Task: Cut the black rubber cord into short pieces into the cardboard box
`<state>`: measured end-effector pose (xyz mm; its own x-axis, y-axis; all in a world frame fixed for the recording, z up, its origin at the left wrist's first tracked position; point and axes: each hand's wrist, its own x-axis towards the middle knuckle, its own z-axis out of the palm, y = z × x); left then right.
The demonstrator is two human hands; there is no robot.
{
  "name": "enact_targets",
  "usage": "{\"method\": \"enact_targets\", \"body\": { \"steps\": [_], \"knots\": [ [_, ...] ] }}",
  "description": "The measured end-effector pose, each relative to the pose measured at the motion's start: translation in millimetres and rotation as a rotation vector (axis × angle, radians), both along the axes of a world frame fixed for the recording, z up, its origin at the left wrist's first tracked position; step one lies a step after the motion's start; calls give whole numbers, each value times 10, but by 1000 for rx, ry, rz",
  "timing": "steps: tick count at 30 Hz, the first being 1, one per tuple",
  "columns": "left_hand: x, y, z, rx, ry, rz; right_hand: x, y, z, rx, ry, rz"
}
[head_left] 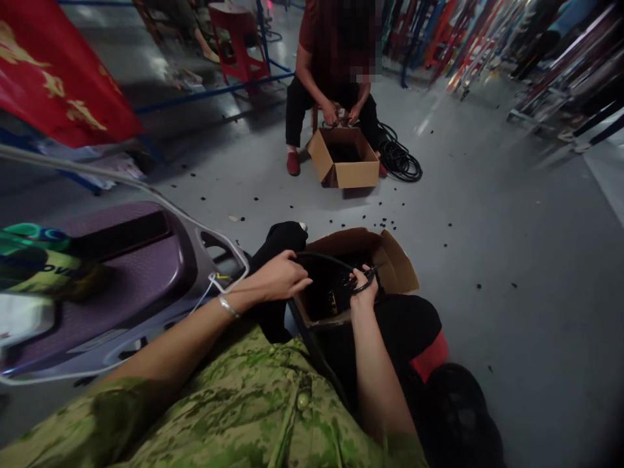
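Note:
An opened cardboard box stands between my knees, with dark contents and some yellow marks inside. My left hand is closed at the box's left edge, on a black cable that arches over the box to the other hand. My right hand is above the box's right side, its fingers closed round the cable and a small black loop or tool that I cannot make out clearly. A black strip also runs down from my left hand across my lap.
A person sits opposite behind another cardboard box, beside a coil of black cable. A purple scooter-like vehicle carrying bottles stands at left. Small black pieces lie scattered on the floor. A red stool and racks stand behind.

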<state>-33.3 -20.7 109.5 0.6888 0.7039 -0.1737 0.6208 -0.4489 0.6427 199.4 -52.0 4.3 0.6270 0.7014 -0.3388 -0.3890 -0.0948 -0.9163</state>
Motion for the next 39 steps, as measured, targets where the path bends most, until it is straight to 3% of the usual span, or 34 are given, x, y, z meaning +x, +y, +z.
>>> {"method": "enact_targets", "body": {
  "steps": [4, 8, 13, 15, 18, 23, 29, 31, 35, 39],
  "knots": [
    [-185, 193, 9, 170, 237, 98, -132, 29, 129, 35, -42, 41],
    [40, 67, 33, 214, 238, 174, -320, -47, 126, 10, -199, 59],
    [480, -44, 188, 185, 98, -85, -414, -181, 152, 87, -346, 178],
    [616, -16, 185, 248, 56, -117, -421, -209, 168, 148, -362, 244],
    [722, 63, 33, 272, 92, -101, -433, -219, 150, 152, -330, 266],
    [668, 141, -276, 291, 173, -151, -434, -220, 88, 113, -208, 221],
    [642, 118, -366, 254, 156, -158, -370, -234, 137, 120, -147, 198],
    [656, 77, -404, 248, 119, -98, -350, -233, 136, 102, -101, 168],
    [685, 22, -492, 201, 76, 168, -327, -270, 85, -33, -74, 161],
    [697, 70, -561, 165, 10, 363, -321, -403, 10, -152, -155, 376]
  ]
}}
